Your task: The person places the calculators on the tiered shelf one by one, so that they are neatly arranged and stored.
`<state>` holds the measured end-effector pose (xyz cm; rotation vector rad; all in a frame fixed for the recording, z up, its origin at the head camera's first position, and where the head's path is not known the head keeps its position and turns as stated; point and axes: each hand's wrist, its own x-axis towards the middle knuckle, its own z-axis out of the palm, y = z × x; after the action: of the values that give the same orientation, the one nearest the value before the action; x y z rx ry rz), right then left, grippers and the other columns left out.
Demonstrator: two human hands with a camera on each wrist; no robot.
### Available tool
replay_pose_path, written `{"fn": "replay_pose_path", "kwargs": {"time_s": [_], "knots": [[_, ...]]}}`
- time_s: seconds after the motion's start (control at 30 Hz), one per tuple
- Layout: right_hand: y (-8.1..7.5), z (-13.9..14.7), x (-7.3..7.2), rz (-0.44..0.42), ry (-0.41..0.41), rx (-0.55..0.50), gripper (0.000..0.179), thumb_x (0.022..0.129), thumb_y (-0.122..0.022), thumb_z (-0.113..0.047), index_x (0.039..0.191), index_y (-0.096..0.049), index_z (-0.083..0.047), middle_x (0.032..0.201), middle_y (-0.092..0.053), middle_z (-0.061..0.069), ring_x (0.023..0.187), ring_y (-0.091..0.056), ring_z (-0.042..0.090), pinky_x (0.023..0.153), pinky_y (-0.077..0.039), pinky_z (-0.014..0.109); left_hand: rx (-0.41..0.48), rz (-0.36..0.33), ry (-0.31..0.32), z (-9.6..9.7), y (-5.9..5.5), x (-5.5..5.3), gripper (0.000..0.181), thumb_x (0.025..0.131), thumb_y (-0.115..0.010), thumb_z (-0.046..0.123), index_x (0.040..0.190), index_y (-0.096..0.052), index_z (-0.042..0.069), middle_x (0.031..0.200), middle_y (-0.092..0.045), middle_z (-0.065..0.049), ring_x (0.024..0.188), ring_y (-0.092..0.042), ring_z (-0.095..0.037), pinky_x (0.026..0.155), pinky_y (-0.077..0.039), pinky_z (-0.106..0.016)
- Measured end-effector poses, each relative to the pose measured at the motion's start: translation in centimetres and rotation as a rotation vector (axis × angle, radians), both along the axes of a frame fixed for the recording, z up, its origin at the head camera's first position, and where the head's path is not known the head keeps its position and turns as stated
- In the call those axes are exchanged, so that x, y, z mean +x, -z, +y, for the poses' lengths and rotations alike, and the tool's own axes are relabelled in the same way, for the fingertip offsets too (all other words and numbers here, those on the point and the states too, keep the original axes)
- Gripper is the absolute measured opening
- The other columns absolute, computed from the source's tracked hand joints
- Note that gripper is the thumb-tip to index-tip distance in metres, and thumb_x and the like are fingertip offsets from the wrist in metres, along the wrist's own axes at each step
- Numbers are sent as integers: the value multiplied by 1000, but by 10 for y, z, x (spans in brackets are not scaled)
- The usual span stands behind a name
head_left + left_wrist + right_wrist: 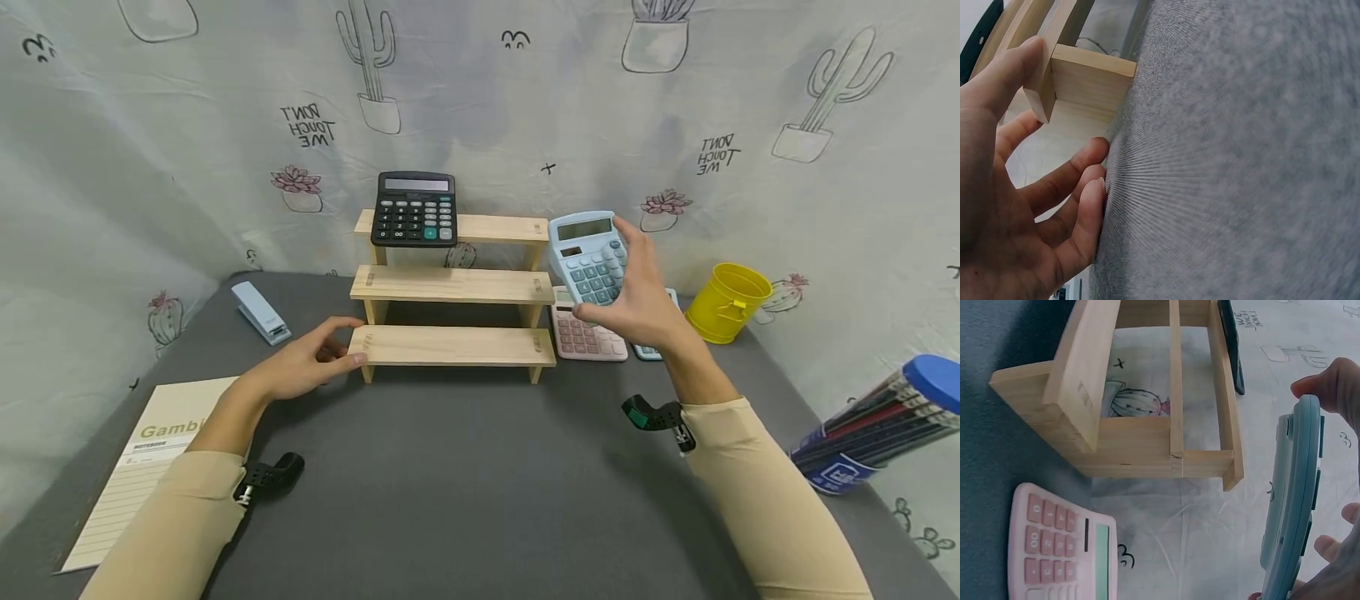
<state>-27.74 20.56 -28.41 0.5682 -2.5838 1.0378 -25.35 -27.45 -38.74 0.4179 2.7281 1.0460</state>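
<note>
A light blue calculator [587, 258] is gripped by its edges in my right hand [637, 292], raised beside the right end of a three-step wooden shelf [452, 285]. The right wrist view shows this calculator [1294, 494] edge-on, thumb and fingers at opposite edges. My left hand [311, 360] holds the left end of the lowest step between thumb and index finger; the other fingers curl near the tabletop in the left wrist view. On the top step, at its left, a black calculator [415, 210] leans upright. Below the raised calculator lies a pink calculator [588, 340].
Another blue calculator [647, 352] lies partly hidden behind my right hand. A yellow bucket [726, 304] and a tub of pencils [873, 429] stand at the right. At the left are a stapler [260, 312] and a notebook [135, 492] on the grey tabletop [465, 483].
</note>
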Motion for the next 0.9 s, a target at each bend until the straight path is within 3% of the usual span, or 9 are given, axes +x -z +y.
{"fn": "replay_pose_path", "kwargs": {"time_s": [0.4,0.67,0.9], "knots": [[-11,-24,-28,18,63,60,118,71,-85,-30,163,-13,-17,160,-19,20,135,-33,36,112,-31,58,6,-25,15,-5,2,-4,70,101,-60,55,157,-28,28,127,-62,-20,105,-64,-29,74,-51,-38],[-24,-46,-39,-17,97,76,117,70,-85,-36,162,-14,-24,161,-19,14,131,-33,40,103,-37,62,11,-31,26,-7,0,-2,70,102,-58,53,158,-26,27,128,-61,-21,100,-64,-27,73,-51,-39],[-37,-64,-46,-37,143,82,115,68,-83,-38,162,-17,-28,162,-21,8,134,-33,39,105,-32,64,4,-24,33,-4,0,-2,71,102,-58,53,159,-25,27,129,-61,-22,100,-65,-26,72,-51,-38]]}}
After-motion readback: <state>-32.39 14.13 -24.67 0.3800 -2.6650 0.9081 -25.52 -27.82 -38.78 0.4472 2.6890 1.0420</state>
